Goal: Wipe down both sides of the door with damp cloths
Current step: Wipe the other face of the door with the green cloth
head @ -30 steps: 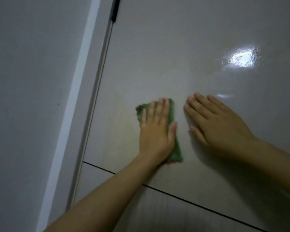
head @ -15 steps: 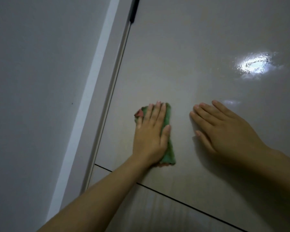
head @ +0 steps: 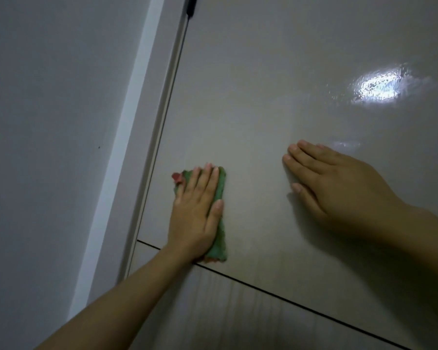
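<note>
Glossy beige door [head: 276, 102] fills the view. Left hand [head: 196, 214] presses a green cloth [head: 219, 223] flat against it with straight fingers, just above a dark groove [head: 301, 305]. Right hand [head: 339, 188] rests flat, fingers straight, right of the cloth.

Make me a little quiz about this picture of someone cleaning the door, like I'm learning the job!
1. True or false: the right hand lies flat on the door and holds nothing.
2. Which hand presses the cloth against the door? A) the left hand B) the right hand C) both hands
3. Fill the gap: the cloth is mostly ___ in colour.
Key: 1 true; 2 A; 3 green.
</note>
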Available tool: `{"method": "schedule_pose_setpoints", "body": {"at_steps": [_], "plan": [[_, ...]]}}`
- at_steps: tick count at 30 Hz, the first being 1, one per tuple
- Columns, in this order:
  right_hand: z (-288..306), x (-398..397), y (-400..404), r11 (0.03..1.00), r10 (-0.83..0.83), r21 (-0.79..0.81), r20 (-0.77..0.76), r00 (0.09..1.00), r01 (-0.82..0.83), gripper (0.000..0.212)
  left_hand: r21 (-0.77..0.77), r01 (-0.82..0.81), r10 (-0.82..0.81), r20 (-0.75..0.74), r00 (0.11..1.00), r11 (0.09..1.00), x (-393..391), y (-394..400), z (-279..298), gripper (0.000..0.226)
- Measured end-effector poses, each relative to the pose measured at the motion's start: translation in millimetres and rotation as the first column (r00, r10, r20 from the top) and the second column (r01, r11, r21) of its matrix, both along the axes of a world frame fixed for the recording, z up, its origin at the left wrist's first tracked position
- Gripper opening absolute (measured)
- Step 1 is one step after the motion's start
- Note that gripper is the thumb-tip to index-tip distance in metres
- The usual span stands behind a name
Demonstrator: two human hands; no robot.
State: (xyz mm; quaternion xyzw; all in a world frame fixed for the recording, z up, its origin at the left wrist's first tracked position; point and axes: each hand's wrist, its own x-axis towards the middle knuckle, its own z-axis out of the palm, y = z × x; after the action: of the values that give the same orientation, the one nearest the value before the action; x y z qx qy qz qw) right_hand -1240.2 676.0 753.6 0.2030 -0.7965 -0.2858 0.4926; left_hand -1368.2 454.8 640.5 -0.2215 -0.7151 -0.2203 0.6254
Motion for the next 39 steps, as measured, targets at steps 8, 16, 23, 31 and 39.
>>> {"method": "schedule_pose_setpoints", "body": {"at_steps": [8, 16, 23, 31, 39], "plan": [[1.2, 0.8, 1.0, 1.000, 0.014, 0.015, 0.041, 0.999, -0.015, 0.069, 0.264, -0.048, 0.014, 0.132, 0.991, 0.963, -3.6, -25.6, 6.3, 0.056], [2.8, 0.5, 4.0, 0.999, 0.014, 0.043, 0.053, 0.998, -0.017, 0.071, 0.200, -0.040, 0.010, 0.148, 0.989, 0.979, -9.9, -58.6, -20.4, 0.056], [5.6, -0.7, 7.0, 0.998, 0.030, 0.050, 0.062, 0.998, -0.033, 0.074, 0.005, -0.013, 0.013, 0.018, 1.000, 1.000, 15.7, 29.4, -26.7, 0.057], [5.9, -3.5, 10.0, 0.996, 0.033, 0.075, 0.059, 0.998, -0.038, 0.060, 0.251, -0.087, 0.052, 0.140, 0.989, 0.964, 13.3, 16.6, 30.2, 0.055], [6.9, 18.3, 34.9, 0.996, 0.073, 0.058, 0.001, 0.997, -0.073, 0.057, -0.027, -0.053, 0.054, 0.023, 0.998, 0.998, 30.1, 56.4, 22.3, 0.055]]}}
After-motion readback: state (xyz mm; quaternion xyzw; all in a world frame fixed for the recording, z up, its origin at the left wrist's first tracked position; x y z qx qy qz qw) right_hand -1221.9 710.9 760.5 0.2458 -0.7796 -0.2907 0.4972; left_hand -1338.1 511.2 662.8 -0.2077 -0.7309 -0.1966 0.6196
